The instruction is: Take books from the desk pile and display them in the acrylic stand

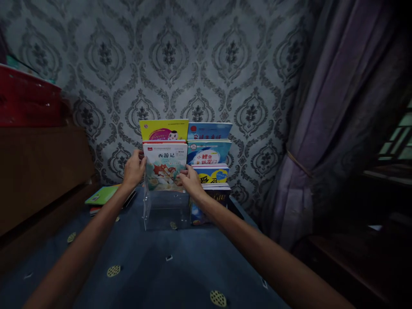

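Observation:
A picture book (pixel 165 169) with a pale cover, dark Chinese characters and a red-caped figure stands upright in the left column of a clear stepped display rack (pixel 167 210). My left hand (pixel 133 171) grips its left edge, fingers partly behind it. At the lower right edge, my right hand (pixel 192 180) pinches the same book, its thumb and fingers bent. A yellow book (pixel 165 128) rises behind it. The right column holds a blue book (pixel 210 130), a teal book (pixel 209 152), a yellow-and-blue book (pixel 214 175) and a dark book (pixel 197 214).
Several flat books (pixel 104 195), a green one on top, lie left of the rack on the dark blue patterned cloth (pixel 167 279). A brown cabinet (pixel 41 167) with a red container (pixel 28 96) stands at left. A purple curtain (pixel 309 163) hangs at right.

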The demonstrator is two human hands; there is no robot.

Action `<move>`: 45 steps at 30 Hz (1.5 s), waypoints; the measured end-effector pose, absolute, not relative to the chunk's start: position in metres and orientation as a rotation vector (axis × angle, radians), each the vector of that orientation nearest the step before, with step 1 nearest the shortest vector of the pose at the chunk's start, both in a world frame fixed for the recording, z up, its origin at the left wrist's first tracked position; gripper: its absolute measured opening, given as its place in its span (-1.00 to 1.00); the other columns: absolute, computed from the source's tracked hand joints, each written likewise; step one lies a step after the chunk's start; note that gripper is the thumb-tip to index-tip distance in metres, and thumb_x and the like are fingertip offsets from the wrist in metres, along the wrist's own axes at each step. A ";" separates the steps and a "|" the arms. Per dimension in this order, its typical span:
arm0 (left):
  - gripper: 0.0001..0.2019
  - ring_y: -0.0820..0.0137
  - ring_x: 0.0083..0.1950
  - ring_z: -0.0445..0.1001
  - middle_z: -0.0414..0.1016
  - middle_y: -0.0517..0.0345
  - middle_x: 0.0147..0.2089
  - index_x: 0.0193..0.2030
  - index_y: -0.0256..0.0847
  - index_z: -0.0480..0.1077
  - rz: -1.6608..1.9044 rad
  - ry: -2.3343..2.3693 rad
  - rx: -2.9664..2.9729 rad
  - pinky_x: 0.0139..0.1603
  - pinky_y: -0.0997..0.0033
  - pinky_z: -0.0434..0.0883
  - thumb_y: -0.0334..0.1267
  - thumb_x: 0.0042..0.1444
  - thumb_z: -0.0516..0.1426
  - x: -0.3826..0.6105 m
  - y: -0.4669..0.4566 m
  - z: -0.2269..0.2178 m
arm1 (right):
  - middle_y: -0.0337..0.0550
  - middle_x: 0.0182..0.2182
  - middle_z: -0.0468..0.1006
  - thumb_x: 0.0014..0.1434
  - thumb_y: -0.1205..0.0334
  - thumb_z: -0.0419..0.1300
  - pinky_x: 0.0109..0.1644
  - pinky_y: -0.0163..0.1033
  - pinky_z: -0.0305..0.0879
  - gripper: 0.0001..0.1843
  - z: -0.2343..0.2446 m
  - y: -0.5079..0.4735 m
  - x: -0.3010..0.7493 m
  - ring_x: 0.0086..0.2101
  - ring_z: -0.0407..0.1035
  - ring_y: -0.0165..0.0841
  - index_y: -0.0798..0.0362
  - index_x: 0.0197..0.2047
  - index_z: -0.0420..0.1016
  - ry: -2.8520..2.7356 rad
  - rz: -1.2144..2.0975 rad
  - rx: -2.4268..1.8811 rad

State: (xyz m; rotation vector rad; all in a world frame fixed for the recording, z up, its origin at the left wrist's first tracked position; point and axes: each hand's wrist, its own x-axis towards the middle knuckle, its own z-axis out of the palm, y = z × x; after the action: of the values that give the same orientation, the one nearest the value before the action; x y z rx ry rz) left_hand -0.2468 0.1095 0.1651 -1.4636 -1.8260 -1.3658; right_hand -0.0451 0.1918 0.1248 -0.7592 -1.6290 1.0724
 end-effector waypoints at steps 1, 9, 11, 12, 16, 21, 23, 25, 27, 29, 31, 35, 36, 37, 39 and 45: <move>-0.79 0.21 -0.16 0.56 0.57 0.02 -0.16 -0.03 -0.17 0.34 -1.360 -1.839 -1.464 -0.15 0.29 0.44 -0.20 0.26 0.02 -0.247 0.109 0.165 | -0.03 -0.07 0.53 0.04 0.34 0.13 -0.40 -0.26 0.53 -0.36 0.123 0.192 -0.047 -0.23 0.54 -0.24 0.07 0.24 0.33 -1.608 1.117 -0.768; -0.80 0.25 -0.22 0.55 0.56 0.04 -0.19 -0.02 -0.18 0.34 -1.352 -1.855 -1.492 -0.19 0.32 0.45 -0.22 0.28 0.01 -0.249 0.108 0.166 | 0.02 0.00 0.51 0.06 0.33 0.14 -0.37 -0.27 0.53 -0.29 0.108 0.188 -0.056 -0.14 0.53 -0.23 0.07 0.31 0.23 -1.553 1.105 -0.800; -0.80 0.25 -0.25 0.55 0.56 0.03 -0.19 -0.02 -0.19 0.34 -1.336 -1.850 -1.497 -0.20 0.32 0.45 -0.22 0.28 0.02 -0.250 0.109 0.166 | 0.05 0.03 0.51 0.08 0.32 0.14 -0.33 -0.25 0.54 -0.24 0.108 0.187 -0.057 -0.11 0.53 -0.21 0.06 0.37 0.16 -1.547 1.045 -0.767; -0.80 0.25 -0.26 0.55 0.56 0.03 -0.19 -0.02 -0.19 0.34 -1.323 -1.850 -1.497 -0.21 0.32 0.44 -0.23 0.28 0.02 -0.250 0.109 0.166 | 0.06 0.03 0.51 0.08 0.32 0.14 -0.33 -0.24 0.53 -0.22 0.108 0.187 -0.058 -0.12 0.53 -0.20 0.07 0.38 0.14 -1.544 1.033 -0.755; -0.81 0.24 -0.26 0.55 0.58 0.00 -0.17 -0.02 -0.20 0.35 -1.274 -1.861 -1.487 -0.22 0.31 0.44 -0.25 0.28 0.03 -0.250 0.109 0.167 | 0.02 -0.04 0.53 0.05 0.36 0.15 -0.46 -0.30 0.46 -0.19 0.112 0.186 -0.060 -0.18 0.56 -0.21 0.04 0.39 0.14 -1.507 1.118 -0.747; -0.80 0.20 -0.22 0.57 0.59 -0.01 -0.16 0.00 -0.20 0.35 -1.266 -1.888 -1.489 -0.19 0.29 0.45 -0.25 0.29 0.02 -0.248 0.107 0.169 | -0.16 -0.27 0.55 0.07 0.36 0.14 -0.56 -0.36 0.38 -0.27 0.114 0.175 -0.059 -0.30 0.57 -0.25 0.01 0.33 0.15 -1.421 1.229 -0.716; -0.79 0.18 -0.20 0.58 0.59 -0.02 -0.16 0.00 -0.20 0.35 -1.255 -1.901 -1.485 -0.18 0.29 0.45 -0.26 0.29 0.01 -0.247 0.106 0.170 | -0.25 -0.38 0.54 0.06 0.35 0.15 -0.55 -0.36 0.38 -0.26 0.115 0.171 -0.058 -0.34 0.57 -0.26 0.02 0.32 0.12 -1.403 1.262 -0.685; -0.80 0.17 -0.19 0.59 0.59 -0.03 -0.16 -0.01 -0.19 0.35 -1.225 -1.910 -1.468 -0.18 0.29 0.44 -0.28 0.29 0.01 -0.246 0.106 0.171 | -0.33 -0.45 0.51 0.04 0.37 0.15 -0.55 -0.37 0.37 -0.23 0.117 0.168 -0.057 -0.40 0.56 -0.28 0.04 0.32 0.08 -1.393 1.283 -0.675; -0.82 0.15 -0.18 0.59 0.59 -0.03 -0.17 -0.04 -0.18 0.36 -1.170 -1.915 -1.442 -0.19 0.29 0.42 -0.29 0.28 0.01 -0.245 0.106 0.172 | -0.39 -0.49 0.48 0.02 0.39 0.14 -0.56 -0.39 0.33 -0.23 0.118 0.167 -0.058 -0.45 0.54 -0.32 0.07 0.32 0.05 -1.395 1.290 -0.678; -0.84 0.12 -0.17 0.59 0.60 -0.04 -0.18 -0.06 -0.17 0.36 -1.113 -1.913 -1.420 -0.18 0.28 0.41 -0.28 0.28 0.01 -0.245 0.106 0.172 | -0.42 -0.52 0.46 0.03 0.40 0.12 -0.56 -0.40 0.31 -0.24 0.118 0.168 -0.058 -0.49 0.52 -0.34 0.09 0.31 0.03 -1.399 1.284 -0.669; -0.84 0.10 -0.16 0.59 0.60 -0.05 -0.18 -0.06 -0.17 0.36 -1.073 -1.911 -1.406 -0.17 0.27 0.41 -0.28 0.28 0.01 -0.245 0.107 0.173 | -0.43 -0.53 0.45 0.03 0.39 0.11 -0.56 -0.39 0.30 -0.25 0.117 0.169 -0.059 -0.51 0.51 -0.35 0.08 0.30 0.02 -1.405 1.290 -0.655; -0.84 0.12 -0.19 0.58 0.59 -0.02 -0.21 -0.07 -0.15 0.35 -1.076 -1.906 -1.395 -0.17 0.28 0.40 -0.26 0.28 0.00 -0.246 0.108 0.172 | -0.43 -0.52 0.46 0.05 0.39 0.11 -0.54 -0.37 0.32 -0.27 0.114 0.173 -0.059 -0.52 0.51 -0.36 0.08 0.30 0.02 -1.434 1.277 -0.651; -0.84 0.13 -0.19 0.57 0.58 -0.01 -0.22 -0.07 -0.14 0.35 -1.099 -1.906 -1.396 -0.16 0.28 0.40 -0.25 0.28 0.00 -0.246 0.108 0.171 | -0.43 -0.52 0.46 0.05 0.39 0.11 -0.52 -0.37 0.33 -0.27 0.113 0.174 -0.059 -0.52 0.50 -0.36 0.08 0.29 0.03 -1.444 1.263 -0.654; -0.84 0.14 -0.20 0.57 0.58 0.00 -0.23 -0.08 -0.14 0.36 -1.142 -1.906 -1.408 -0.16 0.27 0.40 -0.24 0.28 0.01 -0.247 0.108 0.171 | -0.44 -0.52 0.46 0.05 0.39 0.11 -0.51 -0.37 0.33 -0.28 0.111 0.176 -0.058 -0.51 0.50 -0.36 0.08 0.29 0.04 -1.456 1.249 -0.656; -0.84 0.16 -0.21 0.56 0.57 0.01 -0.24 -0.10 -0.15 0.37 -1.255 -1.905 -1.457 -0.15 0.26 0.41 -0.23 0.27 0.02 -0.248 0.108 0.169 | -0.43 -0.52 0.47 0.04 0.38 0.11 -0.50 -0.37 0.33 -0.28 0.109 0.178 -0.057 -0.49 0.51 -0.36 0.07 0.29 0.05 -1.477 1.223 -0.665; -0.81 0.24 -0.16 0.54 0.57 0.01 -0.14 -0.09 -0.18 0.38 -1.420 -1.877 -1.560 -0.15 0.29 0.48 -0.20 0.25 0.05 -0.255 0.113 0.168 | -0.37 -0.49 0.48 0.02 0.31 0.11 -0.51 -0.38 0.30 -0.24 0.106 0.176 -0.053 -0.44 0.51 -0.33 0.14 0.32 0.09 -1.528 1.188 -0.660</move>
State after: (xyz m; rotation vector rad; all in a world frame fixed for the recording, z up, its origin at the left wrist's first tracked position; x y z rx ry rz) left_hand -0.2547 0.1133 0.1678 -1.5605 -1.8769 -1.4202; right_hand -0.0533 0.1756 0.1061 -0.6602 -1.5275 1.1881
